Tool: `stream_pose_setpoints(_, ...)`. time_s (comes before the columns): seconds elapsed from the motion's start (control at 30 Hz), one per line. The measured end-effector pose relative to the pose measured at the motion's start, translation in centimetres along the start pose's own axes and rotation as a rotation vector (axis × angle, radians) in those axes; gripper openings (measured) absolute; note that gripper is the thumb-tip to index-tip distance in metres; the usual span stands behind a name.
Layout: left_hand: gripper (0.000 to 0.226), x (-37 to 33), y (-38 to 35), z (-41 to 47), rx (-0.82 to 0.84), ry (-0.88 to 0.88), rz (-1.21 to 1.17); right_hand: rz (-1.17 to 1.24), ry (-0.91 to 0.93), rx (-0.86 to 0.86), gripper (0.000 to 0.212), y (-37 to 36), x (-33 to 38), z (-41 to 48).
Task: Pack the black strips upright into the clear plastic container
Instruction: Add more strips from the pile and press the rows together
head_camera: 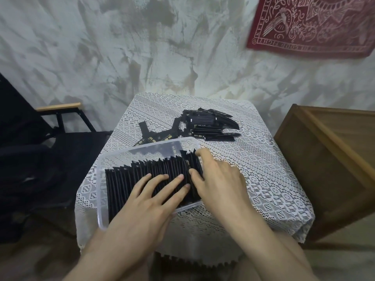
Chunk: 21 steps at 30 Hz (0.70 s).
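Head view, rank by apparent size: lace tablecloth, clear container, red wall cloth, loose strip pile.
1. lace tablecloth
2. clear container and red wall cloth: look about equal; the cloth is farther and cropped by the frame, so unranked
3. loose strip pile, smallest

Centre: a small table (pixel 269 199) draped in a white lace cloth (pixel 253 159), standing against a mottled grey-white plastered wall (pixel 121 47). Left: a black chair (pixel 67 155) with a pale wooden armrest (pixel 58 107); right: a brown wooden cabinet (pixel 328 151). Far right: a dark red cloth (pixel 314 25) with pale printed patterns, hanging on the wall.
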<state>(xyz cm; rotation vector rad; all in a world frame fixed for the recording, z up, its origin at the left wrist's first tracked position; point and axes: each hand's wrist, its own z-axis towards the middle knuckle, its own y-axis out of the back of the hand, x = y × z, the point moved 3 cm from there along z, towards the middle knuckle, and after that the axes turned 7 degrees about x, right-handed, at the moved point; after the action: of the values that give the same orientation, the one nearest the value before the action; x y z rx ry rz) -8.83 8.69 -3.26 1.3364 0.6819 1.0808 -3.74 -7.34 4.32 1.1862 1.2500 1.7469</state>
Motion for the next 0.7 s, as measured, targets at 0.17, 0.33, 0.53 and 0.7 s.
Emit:
stream_pose_setpoints(0.17, 0.06, -0.02, 0.04, 0.08, 0.007, -0.002, -0.002, -0.017, -0.02, 0.045, 0.025, 0.31, -0.17, 0.14)
stream_pose_setpoints(0.33, 0.061, -0.03, 0.02, 0.11, 0.017, 0.0, 0.008, -0.088, -0.041, 0.069, 0.026, 0.1, -0.1, 0.41)
stream_pose_setpoints(0.53, 0.06, -0.01, 0.11, 0.07, 0.003, 0.004, 0.002, -0.139, -0.088, 0.088, 0.026, 0.21, -0.14, 0.54)
stream_pose_setpoints(0.7, 0.059, 0.03, 0.11, 0.13, 0.0, 0.004, -0.001, -0.15, -0.092, 0.085, 0.02, 0.65, -0.02, 0.66)
